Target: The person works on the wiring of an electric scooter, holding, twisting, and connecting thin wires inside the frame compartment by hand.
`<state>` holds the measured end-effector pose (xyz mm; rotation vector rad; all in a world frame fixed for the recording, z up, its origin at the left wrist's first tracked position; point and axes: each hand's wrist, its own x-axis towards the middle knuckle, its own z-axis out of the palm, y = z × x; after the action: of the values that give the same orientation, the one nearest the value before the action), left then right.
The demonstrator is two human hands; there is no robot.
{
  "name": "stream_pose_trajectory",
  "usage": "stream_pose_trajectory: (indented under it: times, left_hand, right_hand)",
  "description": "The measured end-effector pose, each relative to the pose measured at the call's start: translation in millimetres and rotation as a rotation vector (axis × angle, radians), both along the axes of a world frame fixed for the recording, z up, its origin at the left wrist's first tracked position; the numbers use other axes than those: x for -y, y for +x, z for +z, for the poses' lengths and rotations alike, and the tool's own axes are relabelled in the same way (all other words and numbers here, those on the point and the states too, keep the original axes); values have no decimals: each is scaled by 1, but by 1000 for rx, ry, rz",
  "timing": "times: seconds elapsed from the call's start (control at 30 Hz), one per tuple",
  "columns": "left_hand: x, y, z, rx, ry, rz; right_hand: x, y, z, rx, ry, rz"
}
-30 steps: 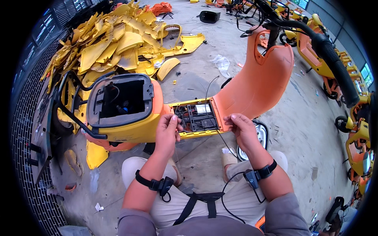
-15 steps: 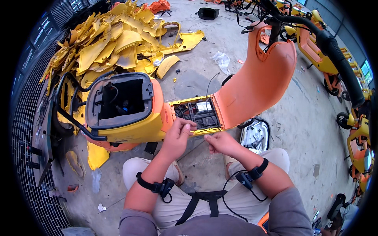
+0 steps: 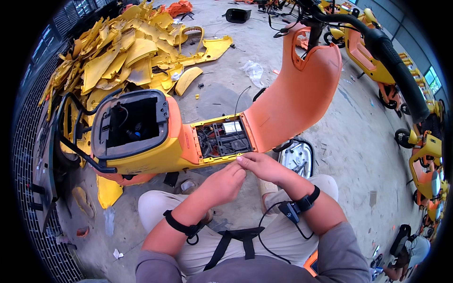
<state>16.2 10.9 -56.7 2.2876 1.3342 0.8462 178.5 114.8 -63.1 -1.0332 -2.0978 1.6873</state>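
Note:
An orange and yellow electric scooter (image 3: 141,162) stands in front of me, its floorboard compartment (image 3: 214,150) uncovered. Wires, dark parts and a silver box (image 3: 232,127) show inside. Just off the compartment's near yellow edge, my two hands meet. My left hand (image 3: 226,184) is closed, fingertips drawn together against the right. Thumb and fingers of my right hand (image 3: 260,168) are pinched together, close to the yellow edge. Whatever lies between the fingers of either hand is hidden or too small to make out. Left of the compartment, the seat opening (image 3: 146,123) shows a dark hollow.
Yellow body panels (image 3: 137,52) are heaped at the far left. Beyond the orange front shield (image 3: 302,89), the black handlebar (image 3: 394,59) reaches right. A tray of metal bits (image 3: 298,159) lies beside my right knee. More scooters (image 3: 424,160) line the right; a person (image 3: 417,250) is at lower right.
My left hand has come down from the compartment's edge and moved right to meet the right hand, its fingers closing. The whole view has shifted slightly, with the scooter now further left.

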Motion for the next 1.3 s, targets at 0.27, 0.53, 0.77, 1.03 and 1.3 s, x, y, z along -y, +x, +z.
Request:
stream_pose_trajectory:
  times: [0.27, 0.53, 0.77, 1.03, 1.3]
  left_hand:
    - [-1, 5, 5, 141, 14, -31]
    - [-6, -22, -13, 533, -244, 588]
    - [-14, -43, 3, 1229, -432, 733]
    - [-7, -47, 20, 1496, -324, 443]
    - [-2, -41, 21, 1618, -534, 122]
  right_hand:
    - [-18, 10, 21, -380, -343, -152]
    - [-31, 35, 47, -645, 72, -413]
    - [-21, 24, 25, -789, -325, -510]
    - [6, -5, -29, -93, -849, -323]
    - [24, -23, -52, 347, -620, 11]
